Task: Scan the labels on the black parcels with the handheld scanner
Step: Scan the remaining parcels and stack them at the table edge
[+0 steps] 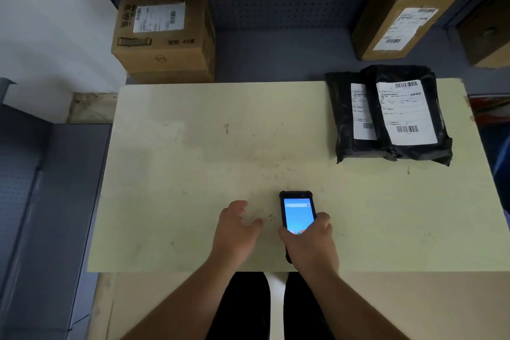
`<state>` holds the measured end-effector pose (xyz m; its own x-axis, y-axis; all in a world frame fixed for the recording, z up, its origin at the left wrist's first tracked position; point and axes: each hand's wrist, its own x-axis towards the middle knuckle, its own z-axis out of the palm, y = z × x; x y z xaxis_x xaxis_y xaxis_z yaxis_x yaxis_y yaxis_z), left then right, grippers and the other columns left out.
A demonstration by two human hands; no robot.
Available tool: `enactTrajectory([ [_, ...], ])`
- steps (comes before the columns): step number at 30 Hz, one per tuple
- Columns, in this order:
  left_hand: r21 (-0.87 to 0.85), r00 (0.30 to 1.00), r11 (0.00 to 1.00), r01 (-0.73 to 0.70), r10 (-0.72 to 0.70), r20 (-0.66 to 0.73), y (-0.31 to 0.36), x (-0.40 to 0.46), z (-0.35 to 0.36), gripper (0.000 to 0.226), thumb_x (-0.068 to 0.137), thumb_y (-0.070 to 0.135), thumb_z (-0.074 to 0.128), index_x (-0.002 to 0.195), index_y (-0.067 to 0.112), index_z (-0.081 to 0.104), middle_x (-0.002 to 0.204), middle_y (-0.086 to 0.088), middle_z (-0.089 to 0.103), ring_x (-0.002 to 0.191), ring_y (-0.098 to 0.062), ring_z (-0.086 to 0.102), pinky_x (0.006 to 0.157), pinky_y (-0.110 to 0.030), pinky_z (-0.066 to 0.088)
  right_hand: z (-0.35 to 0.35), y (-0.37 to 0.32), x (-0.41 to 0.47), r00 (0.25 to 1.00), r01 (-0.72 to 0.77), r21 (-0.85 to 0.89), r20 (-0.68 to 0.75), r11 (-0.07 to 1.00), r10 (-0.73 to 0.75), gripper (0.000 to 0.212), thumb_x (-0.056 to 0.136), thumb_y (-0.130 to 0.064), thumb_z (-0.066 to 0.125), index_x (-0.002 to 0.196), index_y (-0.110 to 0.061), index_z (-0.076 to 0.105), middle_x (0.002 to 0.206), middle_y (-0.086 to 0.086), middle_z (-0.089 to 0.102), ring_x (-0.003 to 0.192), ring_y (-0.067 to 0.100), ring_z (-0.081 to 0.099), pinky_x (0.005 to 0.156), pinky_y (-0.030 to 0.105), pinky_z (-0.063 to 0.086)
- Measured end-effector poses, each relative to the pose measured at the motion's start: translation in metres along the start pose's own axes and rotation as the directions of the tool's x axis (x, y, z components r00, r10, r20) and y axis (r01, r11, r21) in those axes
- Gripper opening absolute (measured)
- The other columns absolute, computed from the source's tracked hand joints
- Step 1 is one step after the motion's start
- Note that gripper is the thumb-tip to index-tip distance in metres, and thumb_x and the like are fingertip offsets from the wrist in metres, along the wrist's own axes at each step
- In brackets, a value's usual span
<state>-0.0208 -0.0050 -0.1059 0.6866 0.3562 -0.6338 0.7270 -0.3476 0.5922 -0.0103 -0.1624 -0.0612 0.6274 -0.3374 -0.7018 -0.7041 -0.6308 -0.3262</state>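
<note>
Nearest, the right hand (309, 243) had its grip closed round the lower half of the scanner (297, 214), whose lit screen faced up and whose long axis ran straight away from the body. Just left of that grip the left hand (237, 225) hovered over the surface (193, 174) with fingers loosely spread, holding nothing. Ahead of the grip and well off to its right lay the two parcels (392, 116), overlapping at the far right of the surface, their white labels (405, 112) face up with long sides running roughly away from the body. The right one lay partly over the left one and hid part of its label. The right hand, already gripping the scanner, was the nearer of the two, so the coming move probably called for swinging the scanner's top end forward and rightward toward those barcodes.
</note>
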Motion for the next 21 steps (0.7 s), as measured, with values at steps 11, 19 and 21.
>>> enactTrajectory([
  [11, 0.006, 0.999, 1.0, -0.03, 0.03, -0.013, -0.013, 0.0, 0.002, 0.053, 0.086, 0.025, 0.079, 0.135, 0.023, 0.059, 0.121, 0.003, 0.055, 0.11, -0.016, 0.062, 0.098, -0.028, 0.048, 0.02, 0.01, 0.003, 0.991, 0.034, -0.178, -0.118, 0.983, -0.056, 0.078, 0.082, -0.053, 0.078, 0.138, -0.014, 0.041, 0.132, 0.006, 0.059, 0.12, 0.029, 0.056, 0.099, 0.045, 0.051],
  [19, 0.001, 1.0, 1.0, -0.027, 0.027, -0.013, -0.023, -0.002, -0.002, 0.054, 0.087, 0.023, 0.078, 0.137, 0.022, 0.058, 0.124, 0.001, 0.057, 0.115, -0.018, 0.062, 0.104, -0.033, 0.05, 0.029, 0.012, 0.007, 0.986, 0.033, -0.225, -0.152, 0.974, -0.068, 0.082, 0.082, -0.055, 0.08, 0.141, -0.013, 0.041, 0.138, 0.008, 0.051, 0.126, 0.029, 0.052, 0.1, 0.044, 0.052],
  [21, 0.004, 1.0, 1.0, -0.025, 0.025, -0.015, -0.024, -0.003, -0.004, 0.053, 0.087, 0.022, 0.078, 0.136, 0.022, 0.059, 0.123, 0.002, 0.057, 0.114, -0.017, 0.062, 0.103, -0.033, 0.05, 0.029, 0.012, 0.008, 0.986, 0.031, -0.252, -0.152, 0.967, -0.072, 0.084, 0.082, -0.058, 0.079, 0.142, -0.014, 0.04, 0.14, 0.008, 0.051, 0.127, 0.028, 0.052, 0.101, 0.043, 0.053],
])
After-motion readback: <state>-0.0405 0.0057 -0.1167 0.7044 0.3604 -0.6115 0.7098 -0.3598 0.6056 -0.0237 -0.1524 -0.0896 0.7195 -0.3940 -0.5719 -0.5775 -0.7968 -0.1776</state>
